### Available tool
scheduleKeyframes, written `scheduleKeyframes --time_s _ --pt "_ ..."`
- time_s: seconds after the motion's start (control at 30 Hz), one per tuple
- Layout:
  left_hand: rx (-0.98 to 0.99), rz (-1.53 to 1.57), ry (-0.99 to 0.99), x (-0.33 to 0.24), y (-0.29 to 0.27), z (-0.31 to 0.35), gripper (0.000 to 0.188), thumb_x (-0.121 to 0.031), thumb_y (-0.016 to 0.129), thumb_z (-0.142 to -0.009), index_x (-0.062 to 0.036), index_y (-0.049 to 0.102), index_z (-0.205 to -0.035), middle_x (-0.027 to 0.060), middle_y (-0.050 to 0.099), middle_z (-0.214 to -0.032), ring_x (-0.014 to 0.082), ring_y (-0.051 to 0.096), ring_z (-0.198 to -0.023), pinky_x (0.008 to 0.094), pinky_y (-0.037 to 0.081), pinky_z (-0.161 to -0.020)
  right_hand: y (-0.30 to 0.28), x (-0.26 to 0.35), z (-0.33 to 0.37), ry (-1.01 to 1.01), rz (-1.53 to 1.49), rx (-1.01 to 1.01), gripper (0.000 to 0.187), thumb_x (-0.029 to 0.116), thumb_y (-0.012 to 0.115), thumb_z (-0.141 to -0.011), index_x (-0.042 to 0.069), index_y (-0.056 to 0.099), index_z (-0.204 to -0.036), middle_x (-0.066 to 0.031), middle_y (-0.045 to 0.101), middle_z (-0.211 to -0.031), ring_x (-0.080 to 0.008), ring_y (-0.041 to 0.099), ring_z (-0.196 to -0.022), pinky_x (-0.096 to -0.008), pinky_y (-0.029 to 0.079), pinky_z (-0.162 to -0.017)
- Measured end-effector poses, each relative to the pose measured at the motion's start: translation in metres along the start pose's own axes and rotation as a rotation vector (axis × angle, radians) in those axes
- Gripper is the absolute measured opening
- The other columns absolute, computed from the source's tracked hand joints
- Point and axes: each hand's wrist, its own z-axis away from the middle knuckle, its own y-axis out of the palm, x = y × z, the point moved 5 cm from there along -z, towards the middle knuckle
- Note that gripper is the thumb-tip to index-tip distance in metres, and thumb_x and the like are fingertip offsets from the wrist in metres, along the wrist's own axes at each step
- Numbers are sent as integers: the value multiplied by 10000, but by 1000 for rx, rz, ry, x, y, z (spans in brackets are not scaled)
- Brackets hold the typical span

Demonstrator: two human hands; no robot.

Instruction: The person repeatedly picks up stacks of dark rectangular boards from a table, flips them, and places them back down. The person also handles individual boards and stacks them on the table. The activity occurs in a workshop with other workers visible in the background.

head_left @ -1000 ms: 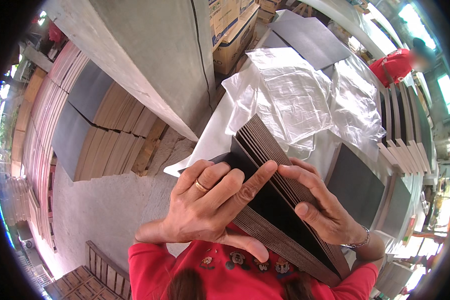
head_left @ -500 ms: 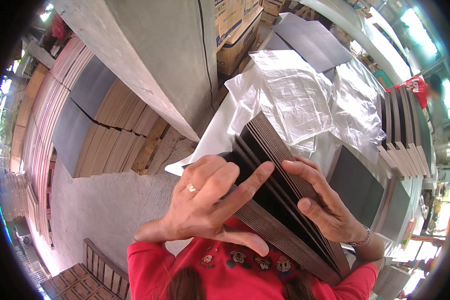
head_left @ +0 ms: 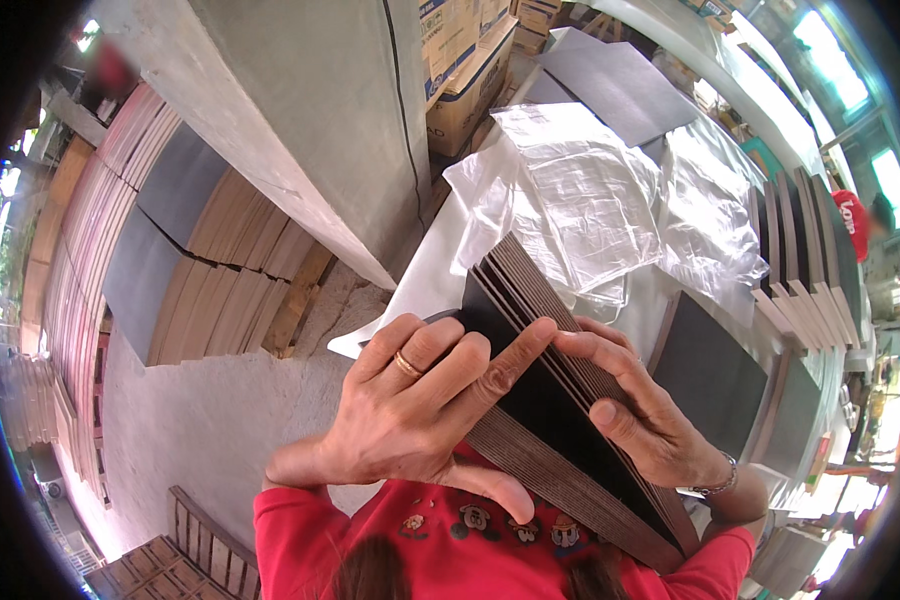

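Note:
A thick stack of thin dark boards [head_left: 570, 470] leans against my front, edges upward. It is parted lengthwise, and a black face shows in the gap. My left hand [head_left: 425, 400], with a gold ring, lies over the left part. Its index finger points out to the board edges, the thumb is spread away, and the other fingers are bent, holding nothing. My right hand [head_left: 640, 400], with a chain bracelet at the wrist, is curved over the edges of the right part and holds it. The two index fingertips nearly meet there.
Crinkled clear plastic [head_left: 580, 200] covers the white table beyond the stack. Dark panels [head_left: 710, 375] and thick upright boards [head_left: 800, 270] stand on the right. A concrete pillar [head_left: 310, 130] rises ahead, with cartons [head_left: 470, 100] behind. Stacked panels [head_left: 210, 240] fill the left, near a wooden crate [head_left: 160, 570].
My left index finger has moved slightly right, toward the right index fingertip. The loose middle boards have shifted against the right part, widening the gap.

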Motion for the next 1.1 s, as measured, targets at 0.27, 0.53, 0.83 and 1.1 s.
scheduleKeyframes --time_s 0.27,0.53,0.83,1.1 --pt "-27 20 -4 1 2 2 1057 -833 478 -531 -74 581 -1259 27 424 -827 168 477 -786 309 409 -705 1 0 0 18 -21 5 473 174 477 -962 24 337 -1388 -59 342 -1432 -256 201 -1377 -386 198 -1111" --pt "-175 29 5 2 -1 7 1002 -840 497 -501 -73 653 -1126 32 451 -836 190 490 -775 349 408 -760 0 2 -1 57 -25 5 468 202 452 -975 26 335 -1393 -68 324 -1433 -248 192 -1380 -368 184 -1116" --pt "-106 22 6 2 5 -6 1086 -866 476 -402 -63 653 -1112 15 447 -761 197 497 -736 371 389 -770 0 -2 1 78 -92 -31 487 191 407 -991 18 264 -1422 -107 280 -1447 -251 175 -1386 -366 163 -1120" --pt "-17 35 16 2 4 -9 1058 -819 429 -559 -36 573 -1256 24 407 -784 166 476 -744 313 384 -763 -3 0 1 98 -77 -8 502 198 404 -992 8 243 -1427 -126 263 -1448 -244 167 -1390 -365 154 -1123"
